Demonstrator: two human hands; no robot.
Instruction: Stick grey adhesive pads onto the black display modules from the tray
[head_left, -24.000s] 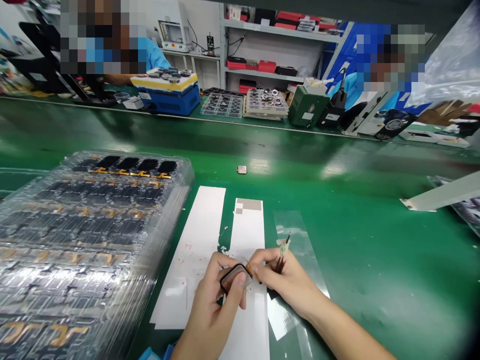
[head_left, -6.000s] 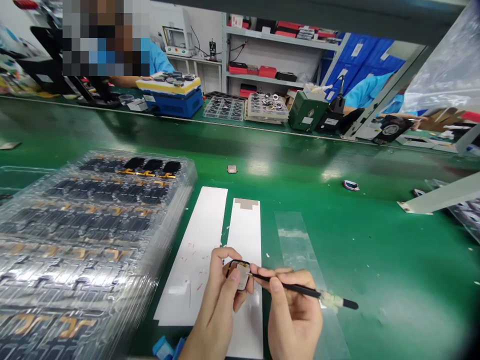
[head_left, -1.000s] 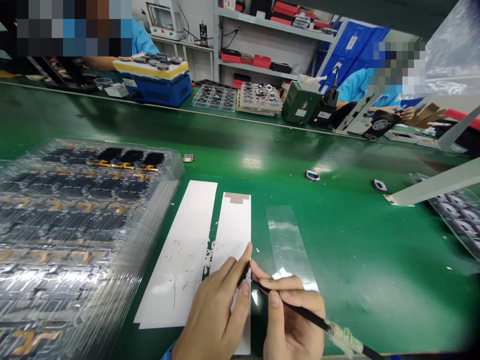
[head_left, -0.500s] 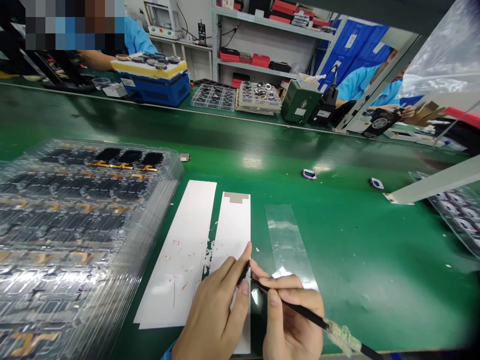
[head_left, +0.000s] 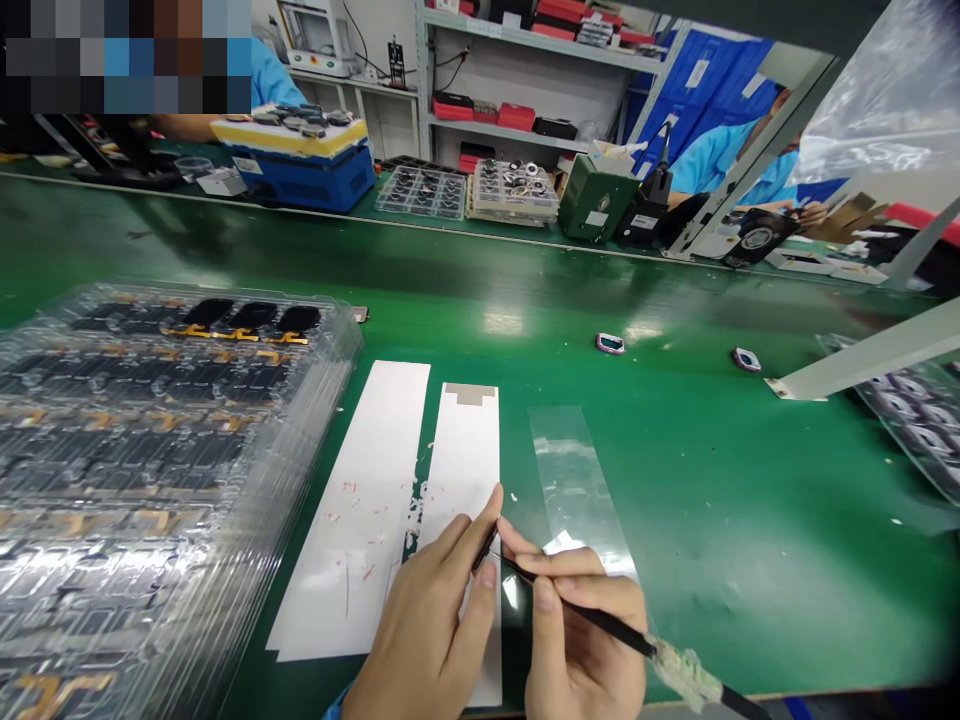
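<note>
My left hand (head_left: pixel 431 625) is closed around a small dark part (head_left: pixel 486 545) of which only an edge shows between its fingertips, held over the right white strip (head_left: pixel 469 455). My right hand (head_left: pixel 581 640) pinches black tweezers (head_left: pixel 592 620) whose tip meets that part; tape is wrapped round their rear end. Both hands sit at the near edge of the green bench (head_left: pixel 712 500).
A stack of clear trays (head_left: pixel 150 450) with dark parts and gold flex cables fills the left. A second white strip (head_left: pixel 367 510) and a clear film strip (head_left: pixel 574 480) lie beside the hands. Small parts (head_left: pixel 610 343) lie on the belt. Other workers sit across.
Both hands hold the same pose with the tweezers tip at the part. The view has shifted slightly, and the small parts on the belt have drifted left.
</note>
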